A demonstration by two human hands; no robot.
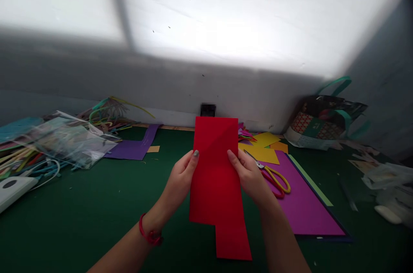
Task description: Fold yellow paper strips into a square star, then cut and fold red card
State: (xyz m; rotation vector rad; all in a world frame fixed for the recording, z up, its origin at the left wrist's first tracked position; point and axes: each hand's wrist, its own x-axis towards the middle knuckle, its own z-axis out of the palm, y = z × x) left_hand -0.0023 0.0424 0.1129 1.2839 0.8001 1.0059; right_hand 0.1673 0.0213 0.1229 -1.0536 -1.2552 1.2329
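A sheet of red paper (217, 178) is held up above the green table, its long sides upright. The lower left part is cut away, so a narrower strip hangs at the bottom right. My left hand (183, 174) pinches the left edge, thumb on the near face. My right hand (248, 172) grips the right edge in the same way. The fingers behind the sheet are hidden. Just right of my right hand, scissors (280, 180) with red and yellow handles lie on a purple sheet (309, 208).
Yellow paper pieces (266, 139) lie behind the scissors. Cut purple paper (132, 148) and a clear plastic bag (80, 139) are on the left, near a white device (16, 189). A patterned bag (318, 124) stands back right. Pale wall closes off the green table's (106, 221) far side.
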